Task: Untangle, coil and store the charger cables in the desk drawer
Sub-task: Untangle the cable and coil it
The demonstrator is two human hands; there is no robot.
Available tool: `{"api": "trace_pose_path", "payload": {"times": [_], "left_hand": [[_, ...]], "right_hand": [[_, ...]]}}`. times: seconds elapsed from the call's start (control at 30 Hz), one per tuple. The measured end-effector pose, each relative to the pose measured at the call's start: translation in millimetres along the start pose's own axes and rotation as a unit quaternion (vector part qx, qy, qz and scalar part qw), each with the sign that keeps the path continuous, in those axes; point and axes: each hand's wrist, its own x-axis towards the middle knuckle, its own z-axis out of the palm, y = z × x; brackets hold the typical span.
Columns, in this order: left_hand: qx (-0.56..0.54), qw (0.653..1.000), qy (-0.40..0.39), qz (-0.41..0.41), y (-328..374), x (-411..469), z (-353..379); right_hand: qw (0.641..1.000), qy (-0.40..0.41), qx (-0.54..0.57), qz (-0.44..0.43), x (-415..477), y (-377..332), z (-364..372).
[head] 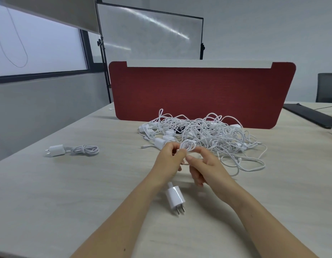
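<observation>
Charger cables: most lie in one big white tangle w/ several plug adapters, at the far side of a pale desk, just in front of a red divider. One finished bundle, cable coiled beside its adapter, sits well apart at left. Both hands work a second cable near centre. Left hand pinches a small coil of its loops; right hand pinches the second cable just below, thumb and forefinger. Its adapter is beneath the wrists, prongs toward the viewer; resting or dangling, can't tell. Progress, est.: early. One cable done, one mid-coil, the bulk not yet untangled. No drawer in view, so nothing looks stored.
</observation>
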Motion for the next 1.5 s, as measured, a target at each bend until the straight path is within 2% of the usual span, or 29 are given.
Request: {"api": "trace_pose_path", "payload": {"times": [0.2,0.43,0.53,0.73,0.97,1.07,1.23,1.5], "left_hand": [[0.032,0.999,-0.041,0.011,0.4,-2.3,-1.1],[-0.044,0.996,-0.078,0.021,5.3,-5.0,-2.3],[-0.034,0.995,-0.085,0.030,5.4,-6.4,0.0],[-0.022,0.997,-0.071,0.012,2.6,-4.6,1.6],[-0.039,0.999,-0.027,-0.008,-1.7,-0.8,-0.9],[-0.040,0.999,0.004,-0.007,-1.3,0.3,-0.4],[-0.033,0.999,0.023,0.011,-5.5,1.8,-2.9],[0.043,0.995,-0.016,0.086,-6.8,1.6,-4.7]], "right_hand": [[0.998,0.034,0.053,0.022,1.9,0.1,-4.5],[0.995,0.023,0.091,0.042,1.6,-5.6,-6.9],[0.995,0.025,0.090,0.044,1.6,-6.0,-8.5],[0.995,0.058,0.078,0.024,2.1,-2.4,-4.1],[0.985,0.060,0.158,0.041,0.5,-3.8,-2.4],[0.988,0.077,0.131,0.023,-0.5,-2.9,0.4],[0.993,0.062,0.094,0.023,-1.7,-2.3,5.9],[0.985,0.085,0.139,0.056,-3.6,-5.3,3.9]]}}
